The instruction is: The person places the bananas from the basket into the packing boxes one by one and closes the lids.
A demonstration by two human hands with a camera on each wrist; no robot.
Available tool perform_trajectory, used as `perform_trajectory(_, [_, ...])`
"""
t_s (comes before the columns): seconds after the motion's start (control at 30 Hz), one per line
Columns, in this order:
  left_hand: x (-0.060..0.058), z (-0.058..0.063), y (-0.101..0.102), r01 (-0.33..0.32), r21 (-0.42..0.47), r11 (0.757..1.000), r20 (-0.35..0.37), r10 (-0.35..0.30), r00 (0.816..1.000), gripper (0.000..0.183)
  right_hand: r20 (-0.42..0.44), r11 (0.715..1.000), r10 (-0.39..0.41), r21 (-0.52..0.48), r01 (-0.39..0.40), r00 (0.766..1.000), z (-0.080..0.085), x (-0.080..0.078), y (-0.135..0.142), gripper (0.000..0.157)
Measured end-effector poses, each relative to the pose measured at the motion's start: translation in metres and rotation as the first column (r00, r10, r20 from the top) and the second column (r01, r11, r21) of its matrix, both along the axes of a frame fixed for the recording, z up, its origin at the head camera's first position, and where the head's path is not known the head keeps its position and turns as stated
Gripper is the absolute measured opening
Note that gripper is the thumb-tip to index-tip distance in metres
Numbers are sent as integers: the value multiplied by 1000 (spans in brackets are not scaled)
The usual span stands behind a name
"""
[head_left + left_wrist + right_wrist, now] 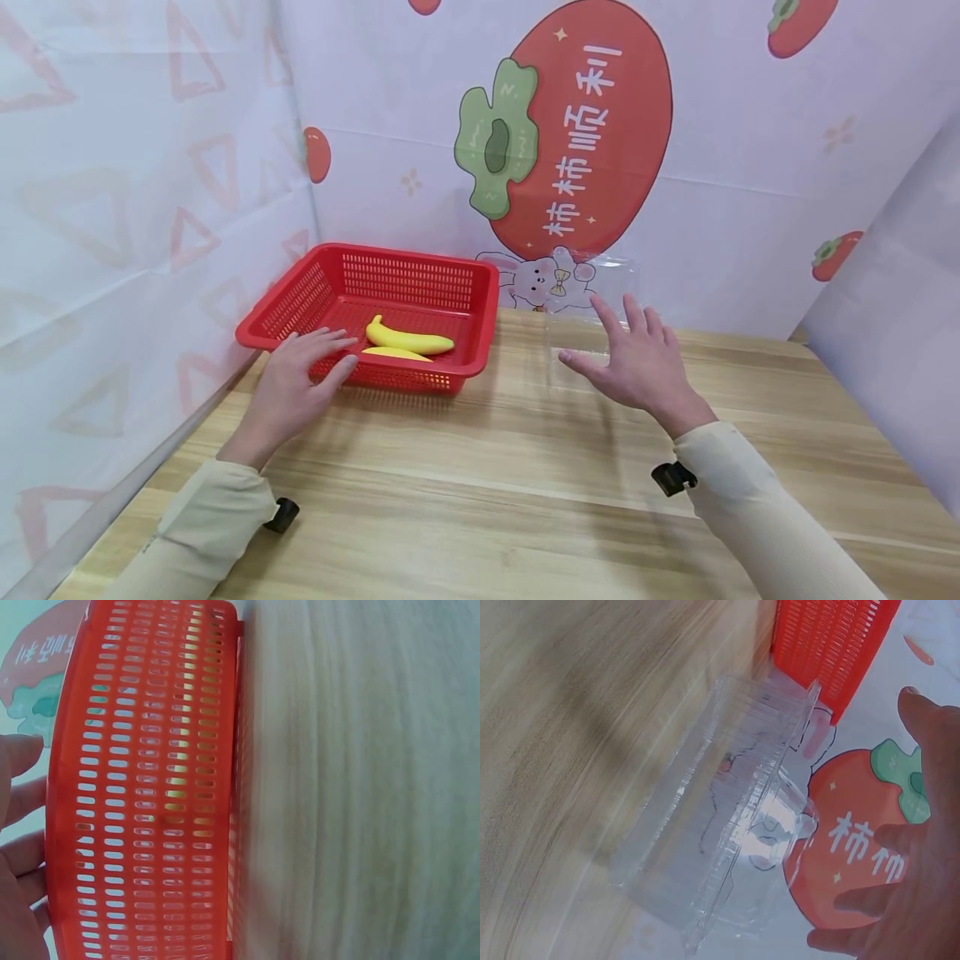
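Note:
In the head view a red plastic basket (408, 275) with slotted walls stands at the left back of the table. Inside it lie a yellow banana (408, 340) and a second yellow piece (396, 353), partly hidden by the front rim. My left hand (288, 392) hovers at the basket's front left corner, fingers extended and holding nothing. To the right, a clear plastic box (576, 333) stands against the back wall; the right wrist view shows its ribbed sides. My right hand (637, 358) hangs just in front of the box, fingers spread, with nothing in it.
The wooden table (465, 492) runs under both arms. A printed cloth wall (405, 167) rises behind the basket and box. Cloth walls also close off the left (150, 250) and right (892, 333) sides.

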State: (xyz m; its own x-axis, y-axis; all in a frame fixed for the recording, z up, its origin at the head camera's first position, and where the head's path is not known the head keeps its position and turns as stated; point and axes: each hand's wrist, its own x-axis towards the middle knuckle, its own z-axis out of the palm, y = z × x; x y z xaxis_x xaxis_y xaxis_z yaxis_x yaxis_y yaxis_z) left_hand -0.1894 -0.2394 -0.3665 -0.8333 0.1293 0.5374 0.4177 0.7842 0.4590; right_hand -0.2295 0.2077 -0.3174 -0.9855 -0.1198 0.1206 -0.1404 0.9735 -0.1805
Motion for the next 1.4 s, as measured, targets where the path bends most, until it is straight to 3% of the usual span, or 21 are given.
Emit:
perform_trajectory(0.6, [-3, -4, 4, -13, -2, 1000, -21, 13, 1000, 37, -4, 999, -3, -44, 3, 1000, 4, -2, -8, 103])
perform_trajectory(0.87, [-3, -4, 4, -21, -1, 1000, -20, 21, 1000, 39, -74, 995, 81, -59, -85, 994, 11, -9, -21, 98])
perform_trajectory(1.4, [1, -6, -3, -37, -1, 999, -22, 37, 999, 40, -105, 969, 220, -89, -230, 970, 21, -38, -85, 97])
